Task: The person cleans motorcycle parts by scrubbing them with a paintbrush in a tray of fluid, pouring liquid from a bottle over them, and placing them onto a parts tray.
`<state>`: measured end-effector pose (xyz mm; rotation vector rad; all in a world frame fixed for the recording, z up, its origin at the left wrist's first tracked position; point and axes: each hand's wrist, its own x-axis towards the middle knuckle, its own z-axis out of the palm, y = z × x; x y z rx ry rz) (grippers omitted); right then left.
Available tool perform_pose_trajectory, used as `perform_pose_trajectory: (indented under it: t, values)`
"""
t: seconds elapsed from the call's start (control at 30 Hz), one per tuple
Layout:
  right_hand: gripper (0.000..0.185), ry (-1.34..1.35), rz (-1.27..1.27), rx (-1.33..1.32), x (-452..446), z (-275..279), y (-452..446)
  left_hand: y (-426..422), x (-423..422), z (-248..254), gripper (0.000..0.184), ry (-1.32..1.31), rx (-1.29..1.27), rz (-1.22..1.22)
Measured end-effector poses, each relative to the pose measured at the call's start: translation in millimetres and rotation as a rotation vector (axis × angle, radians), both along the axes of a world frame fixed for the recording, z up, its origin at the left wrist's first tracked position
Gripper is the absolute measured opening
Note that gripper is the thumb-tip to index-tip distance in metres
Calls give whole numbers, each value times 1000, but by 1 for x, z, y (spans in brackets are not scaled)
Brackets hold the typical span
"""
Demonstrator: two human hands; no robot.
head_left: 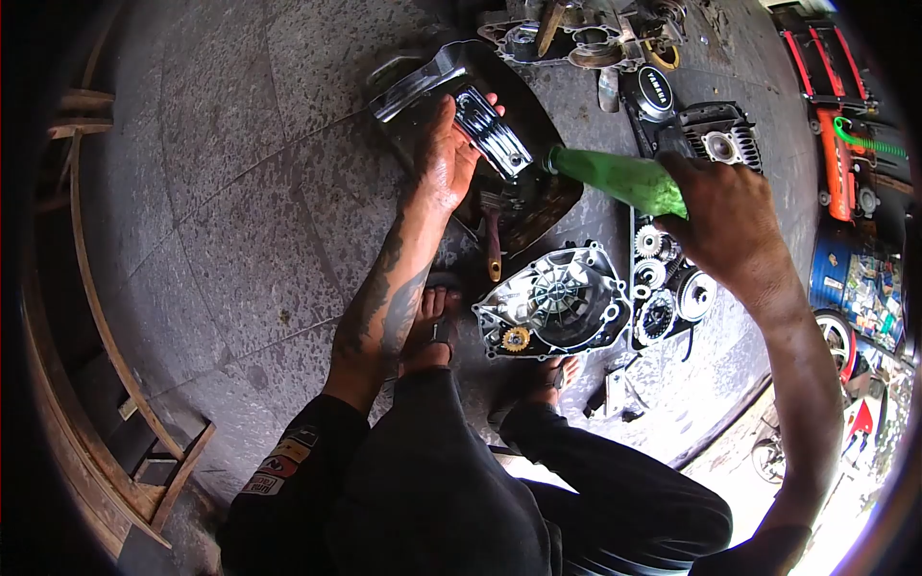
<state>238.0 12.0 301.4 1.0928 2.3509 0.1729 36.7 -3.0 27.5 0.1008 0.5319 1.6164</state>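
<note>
My left hand (pixel 451 154) is closed around a finned, shiny metal engine cover (pixel 493 132), held tilted over a dark open pan (pixel 552 216). In my right hand (pixel 725 216) is a green bottle (pixel 619 180), gripped near its base and lying almost level. Its mouth points left, close to the lower end of the cover; whether liquid is coming out I cannot make out. A brush (pixel 493 240) with a wooden handle leans on the pan's near edge. Below the pan, between my feet, lies a large crankcase cover (pixel 557 302) with a small brass-coloured gear (pixel 516 339) on it.
Several gears (pixel 663 288) sit on a tray at the right. Beyond them are a black Yamaha cover (pixel 655 91), a finned cylinder (pixel 722 144) and an engine case (pixel 586 43). A wooden bench (pixel 115 336) stands at the left. Motorcycle parts line the right edge.
</note>
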Motion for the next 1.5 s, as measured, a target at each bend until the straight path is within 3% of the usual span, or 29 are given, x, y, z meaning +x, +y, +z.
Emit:
perform_pose_trajectory:
  t: [0.17,0.43,0.9,0.97,1.1,1.27,1.33,1.5]
  values:
    - [45,221,2,41,-1,8,14,-1,1,6,36,97,27,-4]
    - [46,138,16,82,-1,9,15,-3,5,24,32,321,18,-12]
    - [46,68,-32,1,22,-10,-4,-4,-2,25,39,207,43,-32]
    - [45,190,-51,-18,20,-5,-1,-4,-1,25,40,210,41,-35]
    - [49,287,-91,14,13,5,3,-4,1,26,55,226,27,-96]
    - [50,301,43,92,13,9,9,-6,5,33,74,236,39,-133]
    - [49,276,25,84,11,11,7,-6,10,36,81,355,4,-103]
    - [48,230,12,66,6,13,0,-7,14,39,74,471,39,-54]
